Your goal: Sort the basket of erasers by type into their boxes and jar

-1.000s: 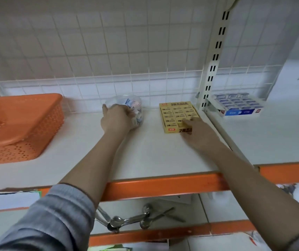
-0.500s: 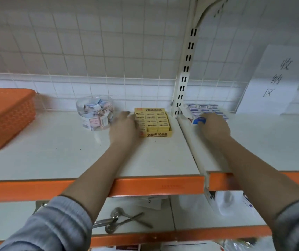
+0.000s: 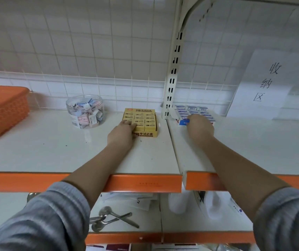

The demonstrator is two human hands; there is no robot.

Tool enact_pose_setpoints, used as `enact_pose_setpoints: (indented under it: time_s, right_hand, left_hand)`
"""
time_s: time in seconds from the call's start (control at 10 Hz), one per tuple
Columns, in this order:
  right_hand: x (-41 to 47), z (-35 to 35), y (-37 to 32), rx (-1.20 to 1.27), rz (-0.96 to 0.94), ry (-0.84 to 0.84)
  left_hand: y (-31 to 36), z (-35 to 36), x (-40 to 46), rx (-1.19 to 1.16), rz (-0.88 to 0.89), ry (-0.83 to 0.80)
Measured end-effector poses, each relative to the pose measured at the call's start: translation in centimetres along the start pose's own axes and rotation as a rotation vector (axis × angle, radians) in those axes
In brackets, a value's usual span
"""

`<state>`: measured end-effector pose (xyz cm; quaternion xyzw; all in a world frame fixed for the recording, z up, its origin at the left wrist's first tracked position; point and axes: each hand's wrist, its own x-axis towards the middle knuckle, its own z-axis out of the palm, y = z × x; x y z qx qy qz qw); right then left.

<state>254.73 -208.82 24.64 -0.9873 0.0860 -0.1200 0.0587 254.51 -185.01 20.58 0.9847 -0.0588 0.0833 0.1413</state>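
The shallow yellow cardboard box of yellow-sleeved erasers (image 3: pixel 141 122) sits toward the back edge of the white shelf board with the orange front lip (image 3: pixel 36 153), just left of the cream slotted upright (image 3: pixel 172 82); it looks full, so it should be light but not trivial to lift. Its thin card walls would buckle if squeezed, which makes the front wall or the base the best place to hold. The left hand (image 3: pixel 123 133) lies on its front left corner, fingers (image 3: pixel 129 124) nearly straight across the nearest erasers and the rim, pressing or steadying rather than gripping. Right of the upright, near the back edge of the adjoining shelf board, is the white and blue cardboard box of blue-and-white-sleeved erasers (image 3: pixel 192 113), of the same flimsy kind, with one side raised against the upright. The right hand (image 3: pixel 199 126) covers its front, fingers bent down over the front edge; I cannot tell whether they clamp the wall or merely rest there. The clear round plastic jar of small mixed erasers (image 3: pixel 86 113) stands lidless left of the yellow box, untouched; it is rigid and probably smooth, best taken around the wall. The orange perforated plastic basket (image 3: pixel 1 113) sits at the left end of the shelf, its inside hidden.
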Motion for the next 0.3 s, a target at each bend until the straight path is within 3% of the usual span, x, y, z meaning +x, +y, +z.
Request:
enact_pose_setpoints:
  time_s: [0.2,0.3]
  right_hand:
    - [-2.4,0.3,-0.5,0.335,-0.009,0.041]
    - [-4.7,-0.7,-0.5,0.548,0.036,0.179]
  left_hand:
    - [0.6,-1.6,-2.8,-0.166,0.028,0.020]
    - [-0.5,-2.0,-5.9,-0.300,-0.031,0.143]
